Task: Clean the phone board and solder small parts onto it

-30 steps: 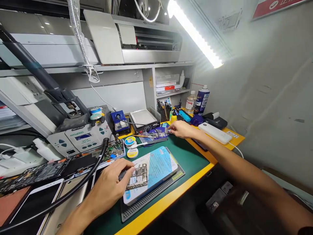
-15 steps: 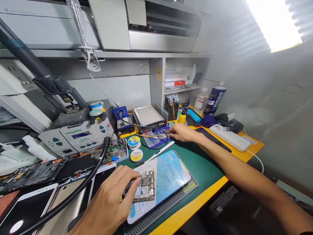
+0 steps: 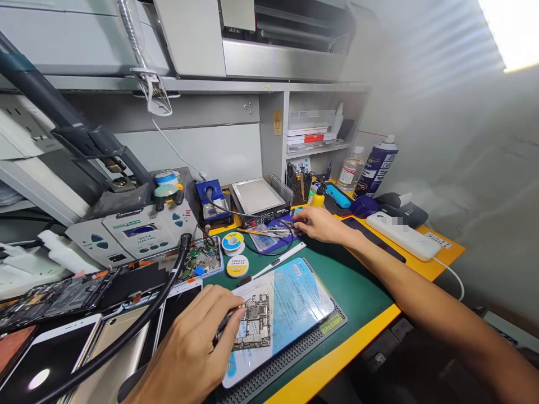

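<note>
Left fingers (image 3: 231,302) in a pinch round a half-hidden dark tool (image 3: 224,325), right fingers (image 3: 301,215) of unclear grip

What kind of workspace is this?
Probably a phone repair bench: a bare circuit board on a box, phones with dark screens alongside, and a station marked "LEAD FREE", likely for soldering.

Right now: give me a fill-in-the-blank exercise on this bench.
The left hand grips a slim tool coloured ____.
The thin rectangular circuit board lies on the flat blue-and-____ box.
The small plastic bottle nearest the right hand is ____.
The smooth mat under the perforated grey pad is ____.

black; white; yellow; green
</note>
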### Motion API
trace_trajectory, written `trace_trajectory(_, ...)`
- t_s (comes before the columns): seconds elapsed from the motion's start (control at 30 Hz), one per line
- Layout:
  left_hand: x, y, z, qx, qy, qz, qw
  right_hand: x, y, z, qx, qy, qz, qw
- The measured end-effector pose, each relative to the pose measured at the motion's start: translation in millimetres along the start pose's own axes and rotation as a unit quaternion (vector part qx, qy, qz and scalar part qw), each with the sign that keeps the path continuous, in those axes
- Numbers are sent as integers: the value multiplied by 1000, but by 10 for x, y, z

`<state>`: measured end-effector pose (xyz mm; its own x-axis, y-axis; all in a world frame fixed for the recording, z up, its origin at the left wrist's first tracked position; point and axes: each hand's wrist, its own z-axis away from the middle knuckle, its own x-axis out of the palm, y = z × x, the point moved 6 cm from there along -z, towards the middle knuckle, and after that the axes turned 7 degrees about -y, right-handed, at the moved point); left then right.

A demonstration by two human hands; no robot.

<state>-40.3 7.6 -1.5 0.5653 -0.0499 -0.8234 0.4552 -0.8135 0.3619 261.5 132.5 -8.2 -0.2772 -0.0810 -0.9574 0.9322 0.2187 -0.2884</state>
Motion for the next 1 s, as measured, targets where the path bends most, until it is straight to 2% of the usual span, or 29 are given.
trace_trajectory(0.2,-6,1,-13,-4,6,-2,1000,-272,-112,122,7,67,-40,997)
trace_trajectory(0.33,-17,13,-36,-4,11,-6,1000,-378,-478,240,-42,27,-37,998)
trace_trajectory(0.43,-20,17,-43,-6,11,-9,1000,-245,-881,179,-83,-31,11,996)
trace_trajectory(0.53,-14,12,-42,-8,8,-12,1000,12,-1236,-42,-93,-69,84,990)
trace_trajectory(0.6,-7,3,-42,-9,7,-15,1000,178,-1388,-210,-95,-93,131,982)
trace_trajectory(0.67,1,-6,-44,-8,7,-17,1000,287,-1453,-337,-97,-112,174,973)
trace_trajectory(0.77,11,-15,-42,-7,8,-19,1000,335,-1432,-416,-108,-126,224,960)
trace_trajectory(1.0,4,-13,-35,-4,19,-22,1000,305,-1355,-334,-133,-101,259,951)
